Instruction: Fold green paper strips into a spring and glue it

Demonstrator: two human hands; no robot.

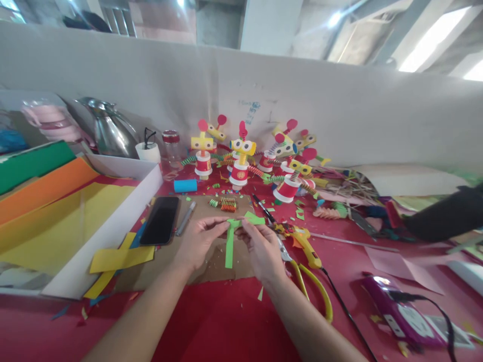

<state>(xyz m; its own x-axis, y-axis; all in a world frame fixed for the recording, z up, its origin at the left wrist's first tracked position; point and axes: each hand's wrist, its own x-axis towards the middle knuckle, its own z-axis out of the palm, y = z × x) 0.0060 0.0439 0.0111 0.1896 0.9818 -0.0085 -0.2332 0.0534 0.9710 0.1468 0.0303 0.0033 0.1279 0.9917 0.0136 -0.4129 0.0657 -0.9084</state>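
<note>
My left hand (198, 240) and my right hand (260, 247) meet over a brown cardboard sheet (211, 266) and pinch crossed green paper strips (230, 241). One strip hangs down toward me, the other runs off to the right. Both hands have their fingers closed on the paper at the crossing. Small folded paper springs (226, 203) lie just beyond the hands.
Paper-cup figures (241, 161) stand at the back wall. A black phone (161, 226) and a pen (185, 218) lie to the left, beside a white box of coloured sheets (56, 211). Yellow-handled scissors (309, 281), a glue gun (305, 244) and a purple device (400, 314) lie right. Another person's dark sleeve (445, 216) reaches in.
</note>
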